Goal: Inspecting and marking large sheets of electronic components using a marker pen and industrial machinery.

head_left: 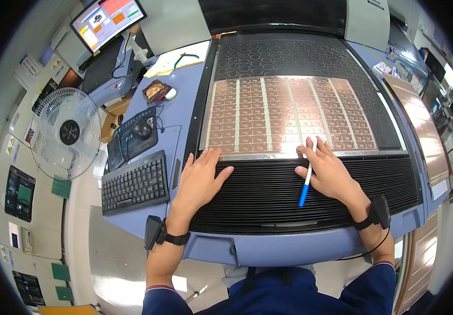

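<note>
A large copper-coloured circuit board panel (278, 113), patterned with rows of small units and pale vertical strips, lies flat on the machine bed ahead of me. My left hand (199, 177) is open at its near left corner, fingertips at the metal strip (258, 156) along the near edge and thumb spread over the black ribbed surface. Near the middle of that edge, my right hand (327, 170) holds a white marker pen (306, 188) between thumb and fingers, its blue end toward me. The right fingertips reach the panel's near edge.
Left of the bed are a keyboard (135, 182), a mouse (142, 129), a dark red crumpled packet (156, 91) and green-handled tool (183, 59) on paper. A fan (69, 132) stands farther left, below a monitor (108, 23). Another copper panel (418, 126) leans at right.
</note>
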